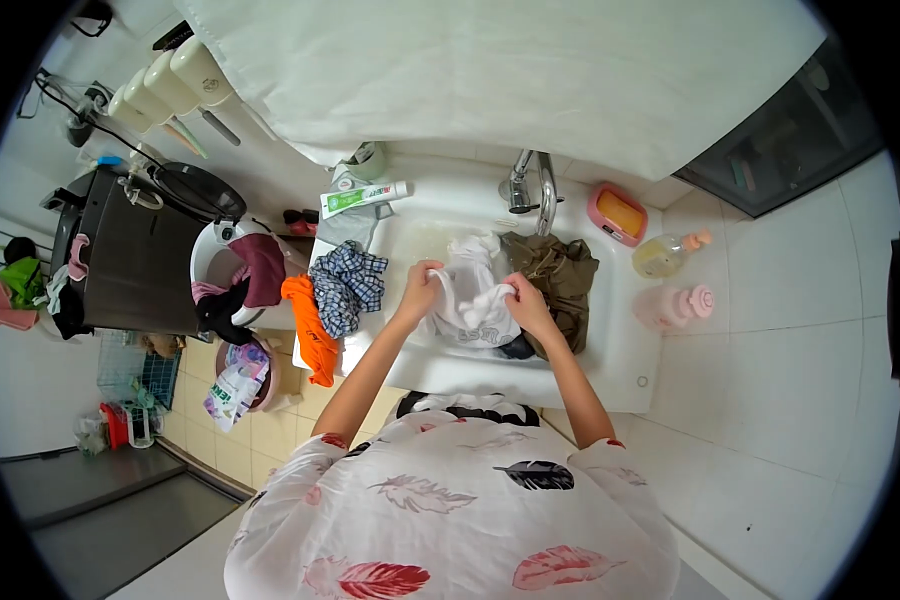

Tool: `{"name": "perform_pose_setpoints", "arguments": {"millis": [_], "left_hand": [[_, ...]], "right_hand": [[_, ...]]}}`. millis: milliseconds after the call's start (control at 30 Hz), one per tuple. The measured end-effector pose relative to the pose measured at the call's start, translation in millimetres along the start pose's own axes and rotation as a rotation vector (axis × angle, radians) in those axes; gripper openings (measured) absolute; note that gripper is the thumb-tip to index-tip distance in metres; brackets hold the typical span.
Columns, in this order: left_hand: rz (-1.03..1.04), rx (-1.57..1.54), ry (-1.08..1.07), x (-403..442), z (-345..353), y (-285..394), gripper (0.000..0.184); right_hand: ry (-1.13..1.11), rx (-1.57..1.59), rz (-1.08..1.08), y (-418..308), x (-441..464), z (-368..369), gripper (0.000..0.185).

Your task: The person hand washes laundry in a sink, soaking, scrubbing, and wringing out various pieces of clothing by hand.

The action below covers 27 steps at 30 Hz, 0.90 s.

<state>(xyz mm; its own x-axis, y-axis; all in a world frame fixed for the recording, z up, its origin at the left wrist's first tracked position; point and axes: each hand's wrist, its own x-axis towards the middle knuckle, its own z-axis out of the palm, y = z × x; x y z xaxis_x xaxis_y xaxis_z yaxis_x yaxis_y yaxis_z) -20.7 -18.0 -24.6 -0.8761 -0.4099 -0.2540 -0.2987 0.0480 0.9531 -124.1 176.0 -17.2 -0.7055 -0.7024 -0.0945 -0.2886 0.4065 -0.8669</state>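
A white garment with grey lettering (470, 290) is stretched between my two hands over the sink (420, 376). My left hand (424, 288) grips its left edge, fingers closed on the cloth. At the other side my right hand (523, 299) pinches a bunched fold of it. Right of the garment, an olive-brown garment (562, 275) lies crumpled in the basin, partly behind my right forearm. A bit of dark cloth (517, 347) shows below the white one. The chrome faucet (544, 195) stands behind the garments.
On the sink's left ledge lie a blue checked cloth (348, 288), an orange cloth (313, 330) and a toothpaste tube (365, 198). A soap dish (618, 214) and two pump bottles (672, 255) stand right. A laundry bin (213, 262) holding clothes is at left.
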Motion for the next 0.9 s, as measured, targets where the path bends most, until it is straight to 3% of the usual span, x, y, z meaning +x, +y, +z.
{"name": "perform_pose_setpoints", "arguments": {"millis": [33, 67, 133, 167, 233, 333, 400, 567, 667, 733, 767, 833, 867, 900], "left_hand": [[0.041, 0.131, 0.137, 3, 2, -15, 0.034], [0.039, 0.131, 0.135, 6, 7, -34, 0.034], [0.168, 0.300, 0.245, 7, 16, -64, 0.043], [0.164, 0.297, 0.244, 1, 22, -61, 0.043], [0.158, 0.888, 0.140, -12, 35, -47, 0.052], [0.219, 1.058, 0.135, -9, 46, -75, 0.056], [0.192, 1.078, 0.114, -9, 48, -75, 0.055], [0.120, 1.037, -0.011, 12, 40, -83, 0.054], [0.226, 0.943, -0.014, 36, 37, -106, 0.051], [-0.083, 0.774, -0.219, 55, 36, -104, 0.050], [-0.082, 0.774, -0.222, 63, 34, -105, 0.050], [-0.223, 0.838, -0.475, 80, 30, -108, 0.042], [-0.221, 0.839, -0.474, 86, 27, -109, 0.042], [-0.129, 0.865, -0.554, 92, 24, -109, 0.035]], "right_hand": [[0.031, 0.066, 0.068, 12, 3, 7, 0.026], [0.031, 0.066, 0.071, 16, 4, 13, 0.026], [0.072, -0.287, 0.060, 15, 2, 32, 0.049], [-0.030, -0.309, 0.139, 12, 0, 39, 0.066], [-0.018, -0.427, 0.095, 20, 0, 61, 0.066], [-0.014, -0.614, 0.040, 33, 7, 87, 0.065], [-0.050, -0.740, 0.027, 37, 11, 94, 0.063], [-0.224, -0.718, 0.142, 40, 40, 88, 0.059], [-0.272, -0.718, 0.199, 43, 60, 86, 0.059], [-0.393, -0.689, 0.328, 41, 77, 82, 0.055], [-0.392, -0.688, 0.330, 41, 84, 79, 0.055], [-0.613, -0.717, 0.395, 39, 97, 75, 0.048], [-0.611, -0.718, 0.395, 45, 102, 82, 0.048], [-0.467, -0.844, 0.396, 61, 108, 95, 0.046]]}}
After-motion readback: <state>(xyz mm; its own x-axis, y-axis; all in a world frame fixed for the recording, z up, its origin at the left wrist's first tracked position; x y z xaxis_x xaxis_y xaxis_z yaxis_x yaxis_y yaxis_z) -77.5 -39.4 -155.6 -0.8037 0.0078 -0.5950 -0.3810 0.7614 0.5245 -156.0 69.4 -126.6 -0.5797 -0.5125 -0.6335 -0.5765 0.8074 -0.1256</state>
